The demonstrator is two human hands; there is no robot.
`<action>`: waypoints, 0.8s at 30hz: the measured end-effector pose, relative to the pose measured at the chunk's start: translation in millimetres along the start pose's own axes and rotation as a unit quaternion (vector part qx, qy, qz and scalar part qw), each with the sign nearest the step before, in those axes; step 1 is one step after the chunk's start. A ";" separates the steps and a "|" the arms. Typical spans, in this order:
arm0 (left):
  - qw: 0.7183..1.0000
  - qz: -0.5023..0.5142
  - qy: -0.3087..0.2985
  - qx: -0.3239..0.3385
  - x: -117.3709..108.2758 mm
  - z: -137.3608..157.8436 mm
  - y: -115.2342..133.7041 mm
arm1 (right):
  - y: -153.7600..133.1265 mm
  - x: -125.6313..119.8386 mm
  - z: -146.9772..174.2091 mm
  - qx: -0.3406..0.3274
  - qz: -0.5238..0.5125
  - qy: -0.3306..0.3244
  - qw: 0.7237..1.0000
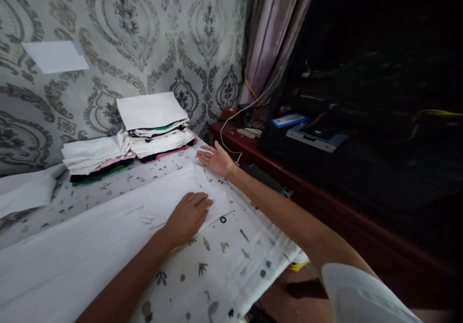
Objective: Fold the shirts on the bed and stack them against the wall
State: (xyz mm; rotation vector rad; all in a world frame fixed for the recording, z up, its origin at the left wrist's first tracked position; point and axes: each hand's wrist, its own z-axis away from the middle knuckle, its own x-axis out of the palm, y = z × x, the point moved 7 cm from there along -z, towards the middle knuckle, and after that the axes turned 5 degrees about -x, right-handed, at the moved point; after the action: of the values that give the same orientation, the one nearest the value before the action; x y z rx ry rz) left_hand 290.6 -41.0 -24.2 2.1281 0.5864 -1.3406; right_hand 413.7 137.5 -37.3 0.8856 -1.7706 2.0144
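Note:
A long white garment [90,231] lies spread across the patterned bedsheet [224,265], reaching from the left edge of the view to the middle. My left hand [188,217] rests palm down near the garment's right end, fingers stretched out on the cloth. Just past that end, my right hand [217,160] is held with its palm turned up and fingers apart, and nothing is in it. Whether the right hand touches the sheet I cannot tell. Beyond the garment are a taller folded clothes stack [155,113] and a lower folded clothes stack [96,156].
More white cloth [27,190] lies at the left. Behind stands a wallpapered wall [133,33] with a paper sheet [56,56] on it. To the right are a dark red wooden stand [307,183], a white cable [226,125], a blue-edged box [289,120] and a purple curtain [271,29].

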 end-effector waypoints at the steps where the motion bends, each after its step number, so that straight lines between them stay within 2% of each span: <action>1: 1.000 0.001 0.000 -0.002 0.4 -0.1 -0.3 | 3.3 0.3 -8.2 0.007 0.008 -0.005 1.000; 4: 1.000 0.008 0.006 -0.002 -0.1 -0.6 -0.7 | 11.9 2.7 -21.7 0.013 0.028 -0.034 0.999; 8: 1.000 0.009 0.016 0.010 -2.1 -1.5 0.4 | 17.8 3.5 -23.4 0.004 0.030 -0.058 0.998; 24: 1.000 0.012 0.018 0.007 -0.8 -0.5 0.1 | 18.9 1.9 -19.4 0.001 0.022 -0.050 0.999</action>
State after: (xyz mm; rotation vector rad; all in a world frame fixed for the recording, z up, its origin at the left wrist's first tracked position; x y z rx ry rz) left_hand 290.6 -40.8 -23.3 2.1677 0.5645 -1.2997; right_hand 396.2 152.6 -51.5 0.9714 -1.8567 2.0311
